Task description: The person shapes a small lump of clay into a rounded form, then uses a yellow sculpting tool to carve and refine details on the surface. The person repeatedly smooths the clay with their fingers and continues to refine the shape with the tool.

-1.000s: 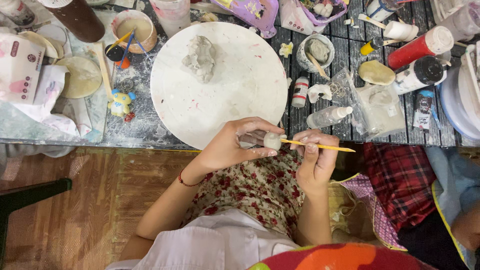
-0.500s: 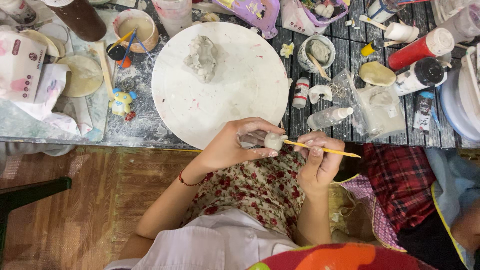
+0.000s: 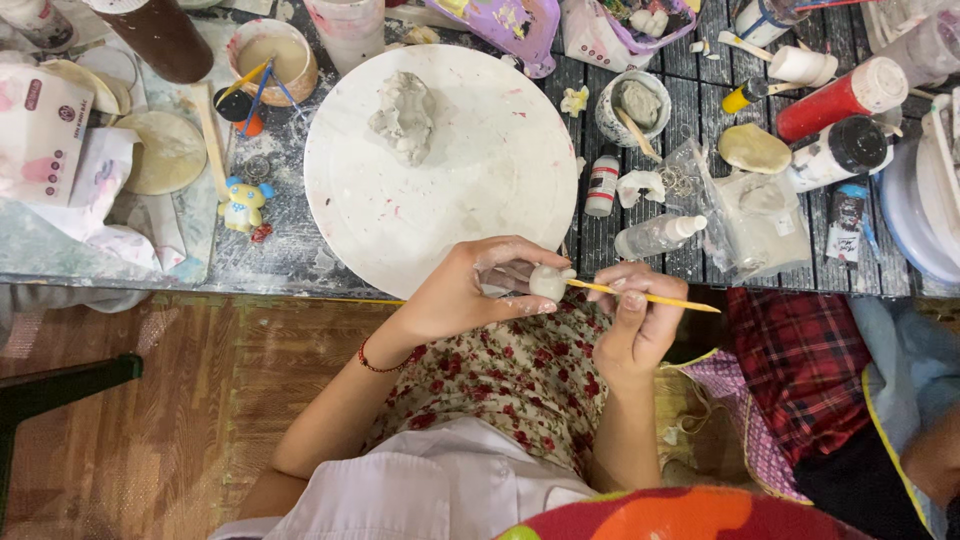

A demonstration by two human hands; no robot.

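Observation:
My left hand (image 3: 470, 292) pinches a small pale clay piece (image 3: 548, 282) just below the front edge of the table. My right hand (image 3: 632, 325) holds a thin yellow tool (image 3: 650, 297) like a pen, its tip touching the clay piece. Both hands hover over my floral apron (image 3: 520, 375). Ahead on the table lies a round white board (image 3: 470, 190) with a lump of grey clay (image 3: 404, 116) on it.
Left of the board are a small blue-and-yellow figurine (image 3: 243, 204), a cup with brushes (image 3: 270, 58) and a flat tan disc (image 3: 162, 152). To the right stand small bottles (image 3: 603, 184), a bowl with clay (image 3: 634, 106), paint bottles (image 3: 835, 98) and plastic bags (image 3: 745, 215). A person in plaid (image 3: 805, 365) sits at right.
The hands have barely moved; the yellow tool has tilted slightly while its tip stays on the clay piece.

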